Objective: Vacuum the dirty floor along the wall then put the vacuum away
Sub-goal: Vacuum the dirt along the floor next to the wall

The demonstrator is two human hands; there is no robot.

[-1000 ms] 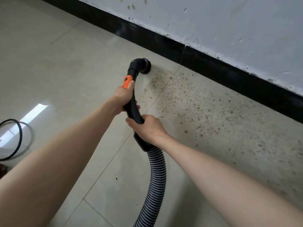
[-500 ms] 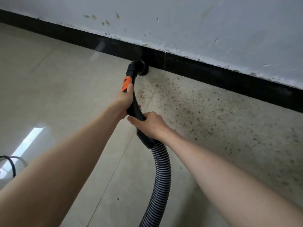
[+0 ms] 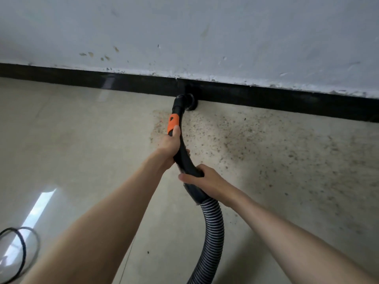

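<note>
The black vacuum handle (image 3: 183,158) curves forward to a round nozzle (image 3: 189,101) that touches the floor at the black baseboard (image 3: 266,99). My left hand (image 3: 169,144) grips the handle just below its orange slider (image 3: 173,122). My right hand (image 3: 202,180) grips the handle lower down, above the ribbed grey hose (image 3: 211,238) that runs out of the bottom edge. Dark specks of dirt (image 3: 256,144) cover the beige floor to the right of the nozzle. The vacuum body is out of view.
A white scuffed wall (image 3: 205,37) rises above the baseboard. A black cable loop (image 3: 21,249) lies on the floor at the lower left beside a bright window reflection (image 3: 39,208). The floor (image 3: 71,130) left of the nozzle looks free of specks.
The nozzle has moved forward across the dirty patch until it meets the baseboard. The view has swung to face the wall more squarely. Both hands keep their grip.
</note>
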